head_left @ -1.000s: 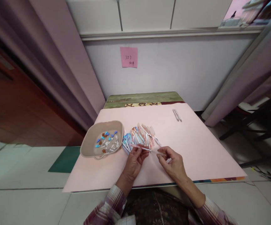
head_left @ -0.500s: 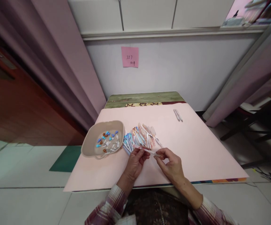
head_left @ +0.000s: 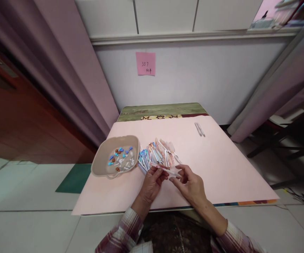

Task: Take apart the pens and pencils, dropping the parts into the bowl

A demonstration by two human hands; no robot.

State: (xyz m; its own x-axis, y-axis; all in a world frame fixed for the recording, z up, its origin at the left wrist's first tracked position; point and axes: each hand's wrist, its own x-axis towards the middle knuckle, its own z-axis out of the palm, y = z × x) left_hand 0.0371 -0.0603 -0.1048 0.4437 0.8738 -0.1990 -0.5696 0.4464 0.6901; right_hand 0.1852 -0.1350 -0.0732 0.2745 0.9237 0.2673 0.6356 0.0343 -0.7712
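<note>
My left hand (head_left: 152, 184) is closed around a whitish pen (head_left: 171, 172) with pinkish marks, held slanting just above the table's near side. At the pen's right end, the thumb and fingers of my right hand (head_left: 192, 184) are curled about it, thumb below and index finger above. Right behind both hands lies a spread pile of pens and pen parts (head_left: 157, 151) in blue, orange, pink and white. Two finished-looking pale pens (head_left: 199, 129) lie side by side at the far right of the table.
A beige basin (head_left: 100, 163) at the left holds small blue, brown and white pieces. Pink paper (head_left: 231, 175) covers the table. A pink note (head_left: 145, 64) is stuck on the wall, and curtains hang at both sides.
My right thumb and fingers have shifted slightly left along the pen, and more of its right end shows. The left hand has hardly moved.
</note>
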